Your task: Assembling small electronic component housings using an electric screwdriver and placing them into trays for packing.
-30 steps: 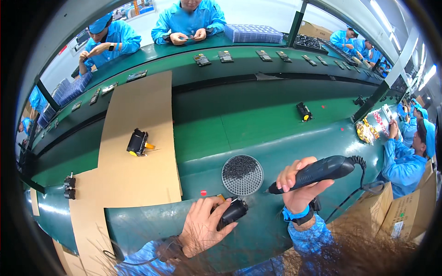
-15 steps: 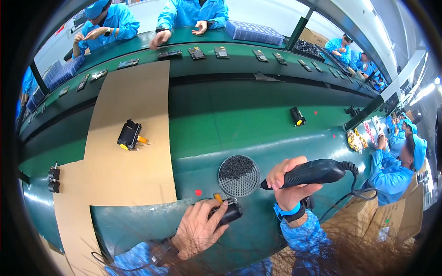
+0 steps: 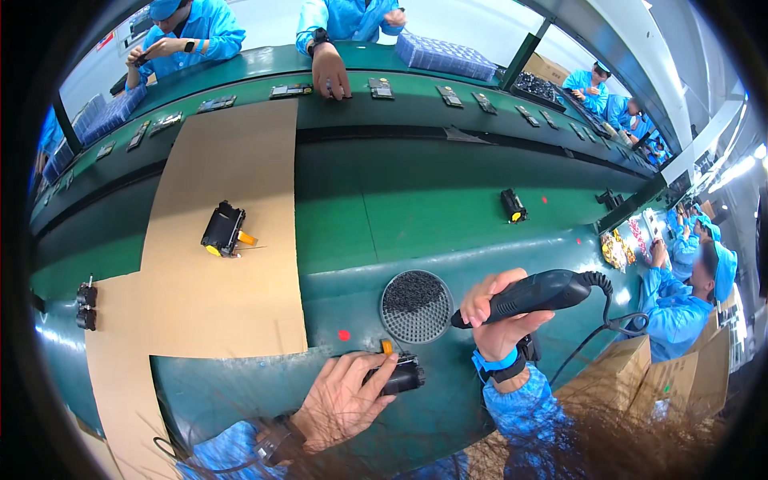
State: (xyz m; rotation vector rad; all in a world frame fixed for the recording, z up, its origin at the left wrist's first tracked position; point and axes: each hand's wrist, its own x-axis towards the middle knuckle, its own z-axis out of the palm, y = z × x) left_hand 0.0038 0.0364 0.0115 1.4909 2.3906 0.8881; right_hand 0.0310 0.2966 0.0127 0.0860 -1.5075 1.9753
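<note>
My left hand (image 3: 346,404) is closed around a small black module (image 3: 406,376) on the green workbench, its fingers over the module's left end. An orange-yellow tab (image 3: 387,346) sticks up from the module's far side. In my right hand (image 3: 500,328) is a black electric screwdriver (image 3: 542,294) with a coiled cord, held nearly level. Its tip points left, beside the right rim of a round grey perforated dish (image 3: 442,328). Many tiny black screws (image 3: 412,290) lie heaped in the dish's far part.
Another black module (image 3: 222,230) rests on the cardboard sheet (image 3: 232,312); one more (image 3: 514,206) stands on the green surface at the right. Black parts (image 3: 86,306) sit at the left edge. Beyond runs a line of circuit boards (image 3: 382,88). Co-workers in blue sit across and at right.
Both my hands keep nearly the same places, the screwdriver tip still by the dish. Across the bench, a co-worker's hand has reached down onto the row of boards.
</note>
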